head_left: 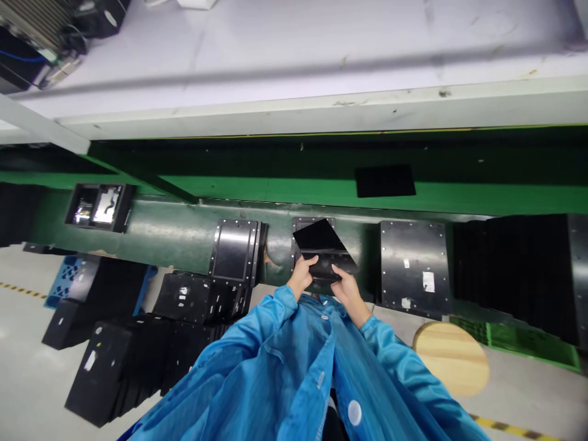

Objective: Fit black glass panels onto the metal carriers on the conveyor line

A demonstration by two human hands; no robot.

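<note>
panel (324,248) between both hands | stool (451,357) right | stacked trays (119,361) left

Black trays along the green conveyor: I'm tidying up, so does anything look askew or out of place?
Yes. The black panel held by the left hand and right hand sits tilted over its tray. On the floor at left, the stacked black trays lean unevenly rather than standing square.

The single head-worn view looks forward and steeply down over the person's blue coat (294,367), so the chest and both sleeves fill the lower middle. It faces a green conveyor (184,233) that crosses the frame from side to side, near enough that the hands meet just below centre. The grey floor (27,343) shows at the lower corners.
</note>
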